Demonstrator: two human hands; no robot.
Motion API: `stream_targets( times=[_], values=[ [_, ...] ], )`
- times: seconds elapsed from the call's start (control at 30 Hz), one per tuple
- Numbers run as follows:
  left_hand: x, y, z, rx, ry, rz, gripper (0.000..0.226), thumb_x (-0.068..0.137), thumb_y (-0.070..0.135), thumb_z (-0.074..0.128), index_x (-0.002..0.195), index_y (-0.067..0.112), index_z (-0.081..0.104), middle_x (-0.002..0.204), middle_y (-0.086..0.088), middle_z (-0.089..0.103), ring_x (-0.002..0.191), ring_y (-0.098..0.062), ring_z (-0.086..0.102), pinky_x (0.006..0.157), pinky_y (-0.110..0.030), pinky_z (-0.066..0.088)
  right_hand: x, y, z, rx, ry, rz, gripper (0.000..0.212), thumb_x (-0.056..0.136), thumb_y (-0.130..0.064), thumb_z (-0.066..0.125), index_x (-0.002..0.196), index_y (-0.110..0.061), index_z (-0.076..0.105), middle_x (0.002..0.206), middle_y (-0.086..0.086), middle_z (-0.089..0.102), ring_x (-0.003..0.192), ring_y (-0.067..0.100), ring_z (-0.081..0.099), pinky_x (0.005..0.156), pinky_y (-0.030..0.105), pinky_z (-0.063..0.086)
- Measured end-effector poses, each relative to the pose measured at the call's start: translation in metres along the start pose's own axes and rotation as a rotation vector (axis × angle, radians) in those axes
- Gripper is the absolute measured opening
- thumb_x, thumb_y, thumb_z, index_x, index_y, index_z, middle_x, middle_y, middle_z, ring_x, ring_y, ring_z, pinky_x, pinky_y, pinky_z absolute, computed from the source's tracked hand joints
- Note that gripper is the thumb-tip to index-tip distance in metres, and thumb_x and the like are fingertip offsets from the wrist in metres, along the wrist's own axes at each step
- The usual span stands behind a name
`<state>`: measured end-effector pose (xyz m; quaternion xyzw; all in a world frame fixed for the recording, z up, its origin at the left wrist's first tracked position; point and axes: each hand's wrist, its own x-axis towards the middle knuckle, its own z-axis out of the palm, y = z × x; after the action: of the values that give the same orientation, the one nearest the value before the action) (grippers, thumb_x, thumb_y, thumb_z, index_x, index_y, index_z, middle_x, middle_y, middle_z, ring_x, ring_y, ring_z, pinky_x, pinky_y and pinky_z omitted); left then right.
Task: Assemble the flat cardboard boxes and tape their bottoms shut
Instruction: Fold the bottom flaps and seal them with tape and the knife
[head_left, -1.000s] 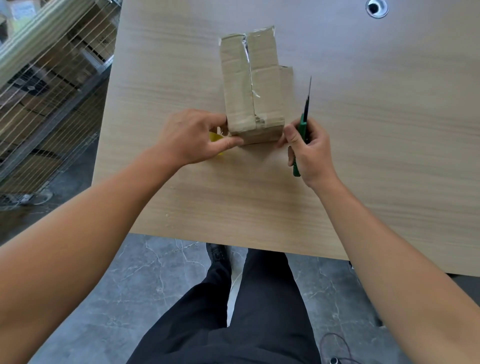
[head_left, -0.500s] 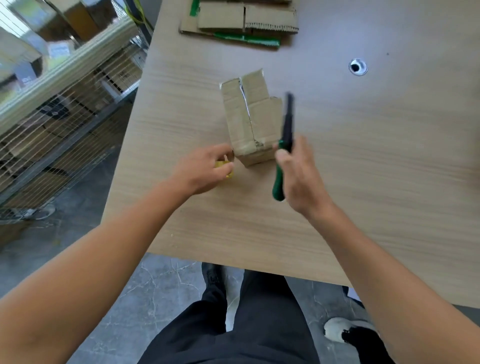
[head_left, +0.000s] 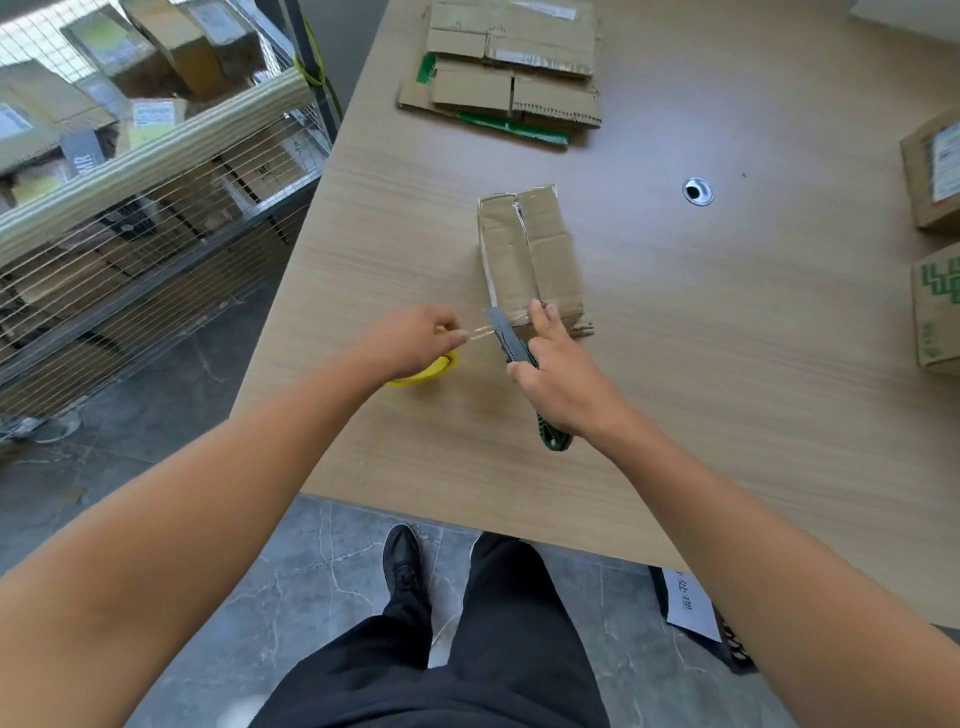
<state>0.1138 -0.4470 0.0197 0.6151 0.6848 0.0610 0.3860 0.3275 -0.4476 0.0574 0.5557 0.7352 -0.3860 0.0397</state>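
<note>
- The box stands on the table with its taped bottom up. Its two flaps meet along a middle seam, and it lies just beyond both hands.
- The left hand is curled on the yellow roll, which sits under the palm, left of the box's near end. Thumb and forefinger are pinched together above the roll.
- A clear strip runs taut from those fingertips to the box's near left corner.
- The right hand grips the green knife, fingers and thumb wrapped on the handle. The handle's butt shows below the wrist.
- One finger of that hand is straight and rests on the box's near edge, by the seam.
- The blade lies across the strip, between the left fingertips and the box.
- A stack of flats lies at the table's far edge, well apart from the hands.
- Two built boxes sit at the right edge.
</note>
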Motion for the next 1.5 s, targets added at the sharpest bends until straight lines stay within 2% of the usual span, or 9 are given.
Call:
stream_targets(
  times=[0.27, 0.5, 0.67, 0.8, 0.9, 1.13, 1.23, 1.4, 1.5],
  values=[
    [-0.002, 0.018, -0.003, 0.096, 0.181, -0.003, 0.019, 0.093, 0.045, 0.063, 0.095, 0.027, 0.071, 0.108, -0.006, 0.063, 0.097, -0.028, 0.063, 0.074, -0.034, 0.046, -0.001, -0.02, -0.012, -0.084, -0.117, 0.068, 0.028, 0.1, -0.032, 0.052, 0.077, -0.016, 0.049, 0.169, 0.007, -0.017, 0.154, 0.019, -0.02, 0.122, 0.042, 0.009],
    [-0.02, 0.023, 0.007, 0.19, 0.345, 0.118, 0.02, 0.1, 0.04, 0.054, 0.097, 0.024, 0.064, 0.099, 0.004, 0.044, 0.085, -0.026, 0.058, 0.068, -0.033, 0.039, 0.006, -0.039, -0.006, -0.436, -0.231, 0.167, 0.041, 0.104, -0.028, 0.04, 0.132, 0.0, 0.052, 0.16, 0.024, -0.033, 0.148, 0.041, -0.032, 0.123, 0.054, 0.002],
    [-0.032, 0.001, -0.005, 0.278, 0.515, 0.222, 0.022, 0.1, 0.036, 0.056, 0.099, 0.016, 0.064, 0.108, -0.002, 0.054, 0.067, -0.03, 0.055, 0.06, -0.037, 0.04, 0.002, -0.022, 0.007, -0.504, -0.182, 0.164, 0.014, 0.1, -0.025, 0.046, 0.098, -0.013, 0.053, 0.157, 0.011, -0.045, 0.146, 0.03, -0.04, 0.109, 0.079, 0.019],
    [-0.048, -0.06, 0.005, 0.522, 0.408, 0.182, 0.027, 0.105, 0.031, 0.048, 0.11, 0.009, 0.063, 0.118, -0.011, 0.054, 0.077, -0.035, 0.058, 0.064, -0.042, 0.04, -0.008, -0.004, 0.037, -0.492, 0.254, -0.034, 0.023, 0.097, -0.038, 0.049, 0.09, -0.016, 0.052, 0.168, 0.017, -0.014, 0.154, 0.034, -0.019, 0.114, 0.073, 0.014],
    [-0.056, -0.093, 0.013, 0.58, 0.273, 0.123, 0.019, 0.1, 0.017, 0.051, 0.114, 0.01, 0.063, 0.126, -0.011, 0.049, 0.1, -0.034, 0.052, 0.073, -0.046, 0.042, -0.023, -0.004, 0.084, -0.38, 0.532, -0.14, 0.02, 0.094, -0.034, 0.056, 0.091, -0.015, 0.054, 0.156, 0.02, 0.031, 0.148, 0.037, 0.021, 0.11, 0.064, 0.027],
    [-0.059, -0.108, 0.011, 0.567, 0.083, 0.143, 0.024, 0.098, 0.012, 0.047, 0.12, 0.015, 0.056, 0.132, -0.013, 0.038, 0.104, -0.034, 0.049, 0.083, -0.048, 0.047, 0.009, -0.045, 0.156, -0.167, 0.321, -0.053, 0.019, 0.102, -0.029, 0.046, 0.105, -0.011, 0.052, 0.105, 0.011, 0.061, 0.093, 0.035, 0.057, 0.076, 0.044, 0.036],
    [-0.057, -0.116, 0.008, 0.504, 0.07, 0.155, 0.024, 0.098, 0.013, 0.049, 0.12, 0.017, 0.055, 0.131, -0.01, 0.037, 0.106, -0.033, 0.048, 0.084, -0.048, 0.047, 0.027, -0.051, 0.166, -0.121, 0.277, 0.037, 0.025, 0.104, -0.025, 0.043, 0.12, -0.007, 0.049, 0.115, 0.019, 0.059, 0.099, 0.042, 0.06, 0.079, 0.047, 0.046],
    [-0.056, -0.128, 0.012, 0.428, 0.067, 0.157, 0.028, 0.095, 0.013, 0.057, 0.122, 0.019, 0.053, 0.128, -0.006, 0.035, 0.11, -0.03, 0.048, 0.086, -0.045, 0.049, 0.051, -0.064, 0.177, -0.217, 0.321, 0.144, 0.044, 0.104, -0.031, 0.046, 0.142, -0.009, 0.039, 0.134, 0.016, 0.044, 0.119, 0.038, 0.047, 0.091, 0.05, 0.043],
    [-0.055, -0.129, 0.012, 0.453, 0.014, 0.138, 0.046, 0.099, 0.016, 0.052, 0.143, 0.023, 0.044, 0.134, -0.006, 0.032, 0.115, -0.03, 0.046, 0.094, -0.045, 0.046, 0.057, -0.066, 0.177, -0.214, 0.318, 0.136, 0.045, 0.103, -0.03, 0.047, 0.144, -0.011, 0.04, 0.136, 0.016, 0.042, 0.123, 0.038, 0.043, 0.093, 0.049, 0.038]
  ],
)
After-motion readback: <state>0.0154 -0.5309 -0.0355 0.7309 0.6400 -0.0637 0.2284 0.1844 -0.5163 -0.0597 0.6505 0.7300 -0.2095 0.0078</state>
